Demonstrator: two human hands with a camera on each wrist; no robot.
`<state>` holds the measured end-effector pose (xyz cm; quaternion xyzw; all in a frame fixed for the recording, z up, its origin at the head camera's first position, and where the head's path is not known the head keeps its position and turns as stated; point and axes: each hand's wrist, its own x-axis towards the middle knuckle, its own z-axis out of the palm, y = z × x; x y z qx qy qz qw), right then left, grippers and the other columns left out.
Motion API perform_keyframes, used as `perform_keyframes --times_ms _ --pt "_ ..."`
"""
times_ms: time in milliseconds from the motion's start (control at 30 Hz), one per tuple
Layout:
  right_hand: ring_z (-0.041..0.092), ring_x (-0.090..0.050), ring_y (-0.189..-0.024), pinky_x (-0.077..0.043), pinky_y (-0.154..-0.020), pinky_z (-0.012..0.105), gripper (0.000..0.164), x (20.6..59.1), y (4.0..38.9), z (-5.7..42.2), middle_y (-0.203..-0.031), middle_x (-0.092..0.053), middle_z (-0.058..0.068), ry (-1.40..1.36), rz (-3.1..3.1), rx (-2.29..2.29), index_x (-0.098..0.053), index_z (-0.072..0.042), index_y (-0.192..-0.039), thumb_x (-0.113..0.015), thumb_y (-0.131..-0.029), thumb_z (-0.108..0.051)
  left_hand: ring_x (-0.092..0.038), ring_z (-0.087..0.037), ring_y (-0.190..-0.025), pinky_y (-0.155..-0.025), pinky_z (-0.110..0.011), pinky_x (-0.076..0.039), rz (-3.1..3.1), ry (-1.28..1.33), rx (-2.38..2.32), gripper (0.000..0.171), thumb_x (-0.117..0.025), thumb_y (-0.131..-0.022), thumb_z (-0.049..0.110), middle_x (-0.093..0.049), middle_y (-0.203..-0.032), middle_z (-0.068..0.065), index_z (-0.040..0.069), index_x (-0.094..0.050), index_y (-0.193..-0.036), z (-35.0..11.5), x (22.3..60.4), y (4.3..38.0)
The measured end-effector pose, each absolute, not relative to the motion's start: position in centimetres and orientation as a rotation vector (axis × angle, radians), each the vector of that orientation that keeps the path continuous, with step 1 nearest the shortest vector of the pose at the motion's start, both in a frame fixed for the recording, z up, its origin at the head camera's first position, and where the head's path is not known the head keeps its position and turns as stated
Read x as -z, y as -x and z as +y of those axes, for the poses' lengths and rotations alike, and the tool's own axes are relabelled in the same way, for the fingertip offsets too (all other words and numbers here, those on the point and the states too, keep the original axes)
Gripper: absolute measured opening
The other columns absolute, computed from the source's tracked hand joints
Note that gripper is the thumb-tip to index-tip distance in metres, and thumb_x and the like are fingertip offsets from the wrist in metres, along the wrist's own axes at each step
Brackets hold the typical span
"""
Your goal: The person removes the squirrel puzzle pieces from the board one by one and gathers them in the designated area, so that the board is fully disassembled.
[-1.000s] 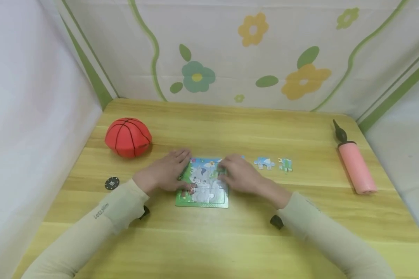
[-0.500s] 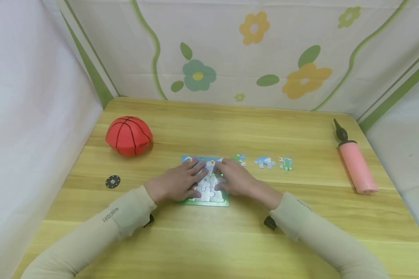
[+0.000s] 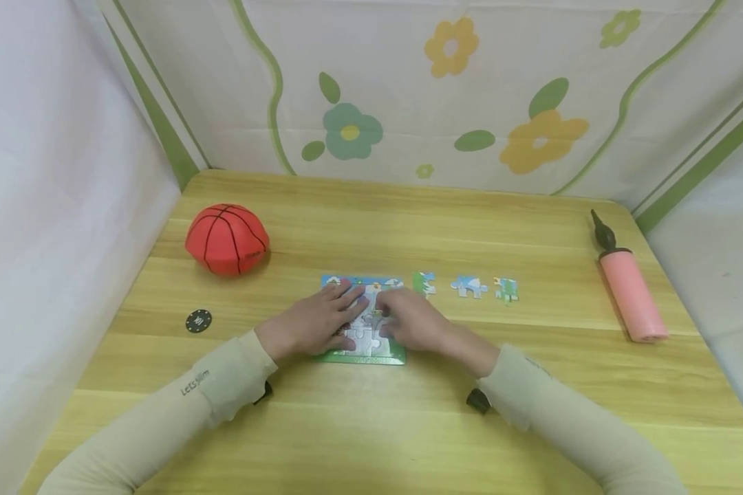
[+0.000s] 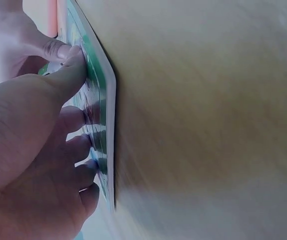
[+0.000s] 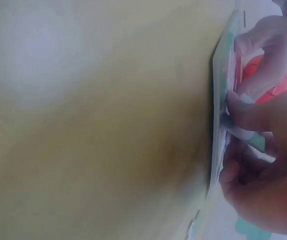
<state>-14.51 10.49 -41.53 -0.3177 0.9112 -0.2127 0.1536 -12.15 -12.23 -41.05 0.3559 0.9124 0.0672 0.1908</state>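
Note:
A small jigsaw puzzle (image 3: 362, 359) with a green and blue border lies flat at mid-table, a grey animal picture partly covered by both hands. My left hand (image 3: 314, 323) rests across its left side with fingers spread; in the left wrist view the fingertips (image 4: 86, 172) touch the board. Over the board's right side, my right hand (image 3: 416, 320) pinches a puzzle piece (image 5: 256, 141), which stands tilted on the board in the right wrist view. Three loose puzzle pieces lie in a row beyond the right hand: a green one (image 3: 424, 283), a blue one (image 3: 469, 287) and another (image 3: 507, 290).
A red toy basketball (image 3: 227, 240), partly deflated, sits at the back left, with a black round chip (image 3: 199, 320) in front of it. A pink hand pump (image 3: 633, 295) with a black nozzle lies at the right. Patterned fabric (image 3: 396, 89) hangs behind the table.
My left hand has slid right from the board's left edge onto the picture. My right hand has shifted slightly, its fingers more curled now, and the green loose piece has come into sight.

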Motion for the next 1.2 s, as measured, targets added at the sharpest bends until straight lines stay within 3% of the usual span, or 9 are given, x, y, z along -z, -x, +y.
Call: perform_keyframes --times_ms 267,533,667,833,900,1100,1200 --pt "0.026 -0.079 -0.09 -0.066 -0.085 0.038 0.004 40.9 13.6 10.9 -0.094 -0.081 0.01 1.055 2.665 0.599 -0.073 -0.009 -0.094 -0.073 -0.092 -0.005 -0.017 -0.043 -0.163 -0.134 -0.056 -0.02 2.564 -1.011 -0.205 0.079 -0.061 -0.102 0.047 -0.022 -0.174 -0.018 0.005 -0.031 -0.163 -12.0 40.9 12.2" --pt "0.011 -0.069 -0.073 -0.063 -0.074 0.026 0.006 40.1 13.3 11.8 -0.083 -0.077 0.004 1.121 2.663 0.59 -0.071 -0.01 -0.093 -0.069 -0.097 -0.006 -0.016 -0.042 -0.163 -0.134 -0.056 -0.02 2.568 -0.997 -0.205 0.08 -0.061 -0.102 0.047 -0.021 -0.174 -0.018 0.006 -0.031 -0.163 -12.1 41.0 12.1" --pt "0.011 -0.068 -0.078 -0.062 -0.076 0.026 0.005 39.6 13.2 14.7 -0.087 -0.076 0.002 1.081 2.685 0.669 -0.074 -0.008 -0.098 -0.07 -0.095 -0.007 -0.016 -0.042 -0.163 -0.134 -0.055 -0.02 2.568 -0.988 -0.204 0.081 -0.062 -0.101 0.047 -0.021 -0.174 -0.017 0.006 -0.03 -0.163 -12.1 41.1 12.1" --pt "0.014 -0.069 -0.085 -0.062 -0.078 0.03 0.018 39.4 13.7 20.7 -0.096 -0.076 0.007 0.954 2.728 0.698 -0.073 -0.002 -0.11 -0.073 -0.093 -0.005 -0.014 -0.041 -0.164 -0.135 -0.055 -0.018 2.56 -0.969 -0.204 0.081 -0.062 -0.101 0.047 -0.02 -0.175 -0.017 0.007 -0.029 -0.164 -12.1 41.1 12.1" --pt "0.016 -0.07 -0.088 -0.062 -0.077 0.031 0.019 39.4 14.1 23.2 -0.099 -0.076 0.007 0.857 2.711 0.698 -0.07 -0.002 -0.113 -0.072 -0.093 -0.004 -0.014 -0.04 -0.164 -0.135 -0.055 -0.018 2.559 -0.962 -0.202 0.081 -0.062 -0.101 0.047 -0.019 -0.175 -0.016 0.007 -0.029 -0.164 -12.2 41.2 12.1" --pt "0.032 -0.073 -0.105 -0.064 -0.086 0.047 0.018 40.0 14.7 29.2 -0.109 -0.076 0.01 0.733 2.67 0.637 -0.066 -0.01 -0.112 -0.071 -0.095 -0.004 -0.012 -0.04 -0.164 -0.135 -0.055 -0.017 2.563 -0.954 -0.207 0.083 -0.062 -0.101 0.049 -0.018 -0.175 -0.015 0.009 -0.028 -0.165 -12.4 41.3 12.1" --pt "0.031 -0.073 -0.102 -0.063 -0.083 0.045 0.018 40.3 14.7 30.8 -0.107 -0.076 0.011 0.714 2.682 0.599 -0.067 -0.008 -0.112 -0.071 -0.095 -0.005 -0.012 -0.039 -0.164 -0.135 -0.055 -0.017 2.558 -0.957 -0.209 0.083 -0.061 -0.101 0.05 -0.018 -0.176 -0.014 0.01 -0.027 -0.165 -12.3 41.2 12.1"
